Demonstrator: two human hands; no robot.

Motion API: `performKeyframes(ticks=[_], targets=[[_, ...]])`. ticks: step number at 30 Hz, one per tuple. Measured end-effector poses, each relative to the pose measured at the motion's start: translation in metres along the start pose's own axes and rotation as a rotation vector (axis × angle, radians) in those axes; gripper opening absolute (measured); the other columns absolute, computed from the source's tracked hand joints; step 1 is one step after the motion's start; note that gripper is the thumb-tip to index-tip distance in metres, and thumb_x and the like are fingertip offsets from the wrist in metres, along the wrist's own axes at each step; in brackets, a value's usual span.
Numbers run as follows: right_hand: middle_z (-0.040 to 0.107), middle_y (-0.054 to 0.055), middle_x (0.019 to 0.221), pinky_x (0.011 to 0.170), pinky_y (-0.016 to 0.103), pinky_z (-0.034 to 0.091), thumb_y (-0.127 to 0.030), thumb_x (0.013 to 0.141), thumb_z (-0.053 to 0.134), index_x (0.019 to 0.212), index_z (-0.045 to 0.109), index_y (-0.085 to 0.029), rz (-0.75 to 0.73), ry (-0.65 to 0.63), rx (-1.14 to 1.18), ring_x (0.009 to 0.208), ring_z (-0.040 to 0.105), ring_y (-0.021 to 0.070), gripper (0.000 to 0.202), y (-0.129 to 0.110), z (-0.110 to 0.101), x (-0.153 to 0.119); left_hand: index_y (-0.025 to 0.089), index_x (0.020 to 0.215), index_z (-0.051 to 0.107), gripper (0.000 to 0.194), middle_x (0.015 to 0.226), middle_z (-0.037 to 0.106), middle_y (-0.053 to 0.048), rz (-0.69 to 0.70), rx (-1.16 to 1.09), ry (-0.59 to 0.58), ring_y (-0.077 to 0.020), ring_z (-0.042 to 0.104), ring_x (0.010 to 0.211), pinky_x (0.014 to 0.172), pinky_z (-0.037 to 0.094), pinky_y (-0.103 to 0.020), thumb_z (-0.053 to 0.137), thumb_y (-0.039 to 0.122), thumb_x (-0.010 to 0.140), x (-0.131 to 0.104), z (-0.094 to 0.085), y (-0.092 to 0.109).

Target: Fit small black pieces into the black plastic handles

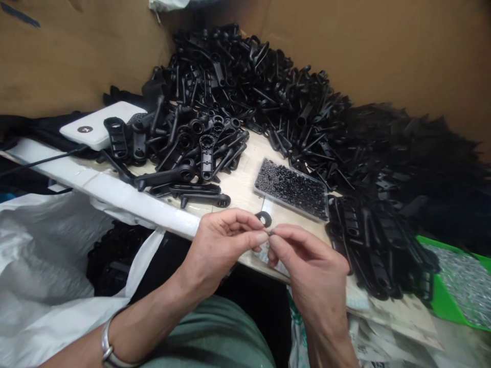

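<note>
My left hand (224, 240) is closed in a pinch, thumb against index finger, over the front edge of the table. Just beyond its fingertips shows a black ring-shaped part (258, 219) with a round hole; whether the fingers grip it or it lies on the table I cannot tell. Facing it, my right hand (312, 260) pinches a tiny dark piece (270, 233) between thumb and forefinger. The two sets of fingertips nearly meet. A clear rectangular box (293, 189) full of small dark pieces stands right behind the hands.
Black plastic lever-like parts (207, 153) lie left of the box, with a large heap (268, 82) behind. More black parts (378, 245) lie right. A white device (102, 122), a green tray (445, 296) of small shiny pieces and a white sack (49, 255) flank the table.
</note>
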State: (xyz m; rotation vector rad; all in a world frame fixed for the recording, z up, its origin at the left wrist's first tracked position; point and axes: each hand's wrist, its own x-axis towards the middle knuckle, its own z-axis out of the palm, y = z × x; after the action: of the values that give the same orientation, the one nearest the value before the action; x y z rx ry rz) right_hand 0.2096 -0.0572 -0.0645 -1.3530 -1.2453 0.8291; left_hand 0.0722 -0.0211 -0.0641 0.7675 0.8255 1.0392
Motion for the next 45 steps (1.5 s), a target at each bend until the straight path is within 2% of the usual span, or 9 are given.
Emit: performKeyframes(ticks=[9, 14, 17, 19, 24, 28, 33, 38, 45], targets=[[0.069, 0.002, 0.086, 0.073, 0.019, 0.054, -0.006, 0.082, 0.065, 0.092, 0.067, -0.015, -0.497, 0.040, -0.554, 0.073, 0.065, 0.0107, 0.014, -0.008, -0.002, -0.005, 0.015, 0.071, 0.069, 0.006, 0.065, 0.069, 0.002, 0.063, 0.074, -0.021, -0.0075, 0.063, 0.062, 0.061, 0.050, -0.015, 0.074, 0.011, 0.069, -0.002, -0.002, -0.002], [0.068, 0.003, 0.079, 0.074, 0.018, 0.053, -0.002, 0.080, 0.063, 0.089, 0.065, -0.011, -0.611, 0.025, -0.666, 0.071, 0.065, 0.0099, 0.012, -0.006, -0.002, -0.003, 0.015, 0.073, 0.070, 0.007, 0.070, 0.069, 0.002, 0.084, 0.184, -0.010, -0.0072, 0.062, 0.065, 0.062, 0.049, -0.014, 0.075, 0.015, 0.069, -0.001, -0.002, -0.002], [0.069, 0.002, 0.076, 0.067, 0.017, 0.053, -0.004, 0.081, 0.063, 0.086, 0.065, -0.013, -0.560, 0.044, -0.638, 0.065, 0.065, 0.0095, 0.010, -0.005, -0.002, -0.003, 0.016, 0.077, 0.069, 0.008, 0.074, 0.071, 0.001, 0.110, 0.301, -0.034, -0.0100, 0.065, 0.069, 0.065, 0.051, -0.016, 0.074, 0.017, 0.071, -0.002, -0.003, 0.002], [0.069, 0.001, 0.076, 0.062, 0.018, 0.053, -0.008, 0.082, 0.062, 0.085, 0.066, -0.015, -0.466, 0.050, -0.606, 0.061, 0.065, 0.0096, 0.009, -0.004, -0.003, -0.003, 0.017, 0.083, 0.069, 0.009, 0.080, 0.072, 0.000, 0.210, 0.531, -0.039, -0.0119, 0.066, 0.074, 0.069, 0.052, -0.019, 0.071, 0.019, 0.075, -0.004, -0.007, 0.005], [0.069, -0.002, 0.072, 0.058, 0.020, 0.053, -0.013, 0.082, 0.064, 0.084, 0.067, -0.019, -0.322, 0.097, -0.572, 0.057, 0.065, 0.0105, 0.007, 0.002, -0.014, -0.001, 0.017, 0.103, 0.063, 0.020, 0.106, 0.069, -0.006, 0.756, 1.309, -0.059, -0.0210, 0.061, 0.098, 0.089, 0.045, -0.035, 0.061, 0.016, 0.083, -0.003, -0.026, 0.008], [0.069, -0.001, 0.072, 0.058, 0.021, 0.053, -0.015, 0.082, 0.064, 0.082, 0.068, -0.018, -0.292, 0.056, -0.598, 0.058, 0.064, 0.0108, 0.005, 0.008, -0.022, 0.001, 0.017, 0.103, 0.059, 0.019, 0.107, 0.068, -0.008, 0.738, 1.593, -0.129, -0.0247, 0.059, 0.100, 0.088, 0.042, -0.041, 0.058, 0.013, 0.084, 0.003, -0.035, 0.004], [0.069, 0.000, 0.075, 0.060, 0.020, 0.053, -0.013, 0.083, 0.062, 0.083, 0.067, -0.017, -0.334, 0.002, -0.626, 0.061, 0.063, 0.0100, 0.006, 0.011, -0.026, 0.002, 0.017, 0.095, 0.059, 0.016, 0.099, 0.068, -0.007, 0.760, 1.490, -0.146, -0.0212, 0.060, 0.093, 0.085, 0.045, -0.037, 0.055, 0.006, 0.083, 0.000, -0.031, -0.002], [0.069, 0.001, 0.078, 0.064, 0.022, 0.053, -0.012, 0.085, 0.060, 0.082, 0.066, -0.018, -0.374, -0.056, -0.675, 0.068, 0.064, 0.0125, 0.009, 0.012, -0.032, 0.003, 0.017, 0.099, 0.059, 0.022, 0.095, 0.067, -0.004, 0.639, 1.368, -0.248, -0.0169, 0.059, 0.086, 0.080, 0.048, -0.031, 0.050, 0.003, 0.084, -0.006, -0.021, -0.005], [0.068, 0.002, 0.079, 0.067, 0.025, 0.050, -0.014, 0.088, 0.054, 0.085, 0.065, -0.018, -0.387, -0.202, -0.790, 0.070, 0.064, 0.0136, 0.012, 0.014, -0.032, 0.004, 0.016, 0.098, 0.059, 0.021, 0.093, 0.066, -0.004, 0.616, 1.322, -0.256, -0.0165, 0.057, 0.085, 0.080, 0.048, -0.030, 0.050, 0.003, 0.084, -0.005, -0.020, -0.007]])
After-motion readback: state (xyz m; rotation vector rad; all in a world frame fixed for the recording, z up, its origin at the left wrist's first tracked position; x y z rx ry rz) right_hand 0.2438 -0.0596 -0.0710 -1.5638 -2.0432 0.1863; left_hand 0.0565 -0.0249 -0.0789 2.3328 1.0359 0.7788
